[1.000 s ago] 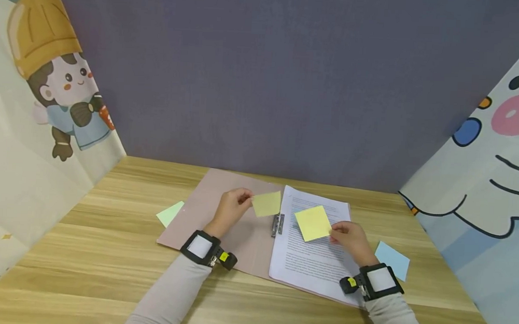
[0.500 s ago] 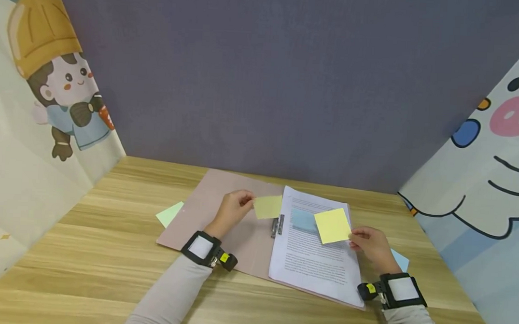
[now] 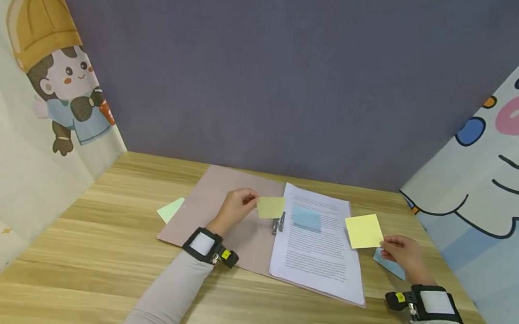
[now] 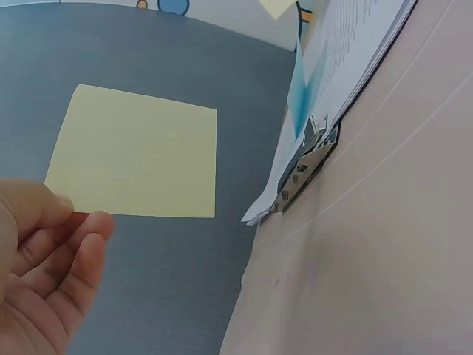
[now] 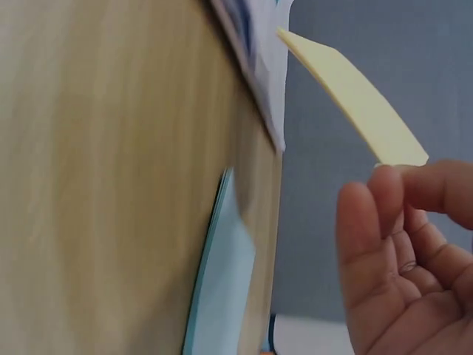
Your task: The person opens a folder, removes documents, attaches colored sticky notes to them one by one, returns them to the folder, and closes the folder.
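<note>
Between thumb and fingertips, my left hand pinches a single pale yellow sticky note by one corner, above the folder's metal clip. The left wrist view shows the note flat and blank. On the right, my right hand pinches the corner of a yellow sticky note pad, raised over the edge of the printed pages. Its thickness shows in the right wrist view, where the pad is seen edge-on. A light blue sticky note is on the upper part of the top page.
An open pink clip folder lies on the wooden table. Beneath my right hand lies a blue sticky note pad. Pale green sticky paper shows at the folder's left edge. A dark panel stands behind the table.
My right hand has moved right with the yellow pad, uncovering the blue note on the page. The left hand and its note have shifted slightly right.
</note>
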`<state>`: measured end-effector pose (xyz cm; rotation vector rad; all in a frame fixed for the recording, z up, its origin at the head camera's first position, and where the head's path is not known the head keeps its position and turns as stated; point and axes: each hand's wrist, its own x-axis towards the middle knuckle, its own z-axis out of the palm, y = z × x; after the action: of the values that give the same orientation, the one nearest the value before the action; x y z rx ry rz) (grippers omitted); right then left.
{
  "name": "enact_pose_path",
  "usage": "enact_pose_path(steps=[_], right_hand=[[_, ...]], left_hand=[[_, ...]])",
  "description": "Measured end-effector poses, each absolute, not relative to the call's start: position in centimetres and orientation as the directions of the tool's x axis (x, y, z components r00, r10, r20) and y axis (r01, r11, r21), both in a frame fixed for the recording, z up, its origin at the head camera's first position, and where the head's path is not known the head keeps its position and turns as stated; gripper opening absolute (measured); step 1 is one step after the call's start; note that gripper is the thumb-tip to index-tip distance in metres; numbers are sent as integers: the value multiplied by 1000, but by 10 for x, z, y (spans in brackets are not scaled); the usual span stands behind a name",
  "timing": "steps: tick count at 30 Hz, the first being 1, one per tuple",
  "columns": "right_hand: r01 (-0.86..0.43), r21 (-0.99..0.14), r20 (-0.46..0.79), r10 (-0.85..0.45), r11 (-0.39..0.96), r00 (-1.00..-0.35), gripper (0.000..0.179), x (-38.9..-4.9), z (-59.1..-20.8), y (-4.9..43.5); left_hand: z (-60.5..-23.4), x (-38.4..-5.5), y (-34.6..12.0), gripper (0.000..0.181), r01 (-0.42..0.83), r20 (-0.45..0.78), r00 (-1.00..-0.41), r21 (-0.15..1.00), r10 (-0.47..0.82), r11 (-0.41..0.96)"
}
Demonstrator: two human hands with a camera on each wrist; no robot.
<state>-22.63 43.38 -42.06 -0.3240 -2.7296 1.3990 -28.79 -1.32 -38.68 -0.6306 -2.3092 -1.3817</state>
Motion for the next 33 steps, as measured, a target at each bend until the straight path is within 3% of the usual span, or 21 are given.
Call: enact_pose_path(steps=[7,16,23,33], right_hand=[[208,-758,-107,197,619,-975,36,-193,-386,426],[264,-743,-138,245,615,-960,33,-184,-392,450],[291,-687,-191,221,666,-956,20,-183,-392,462],[360,-592,-272,242,721,-932,17,-184,-395,467]], left_hand=[[-385,-287,-15,8,565,539,-820,712,190,418],[-385,-288,-18,8,565,545,-818,705,182,428],[-385,-290,-17,8,564,552,-817,705,166,429],[-382,-288,-16,8,562,546,-819,702,177,437]])
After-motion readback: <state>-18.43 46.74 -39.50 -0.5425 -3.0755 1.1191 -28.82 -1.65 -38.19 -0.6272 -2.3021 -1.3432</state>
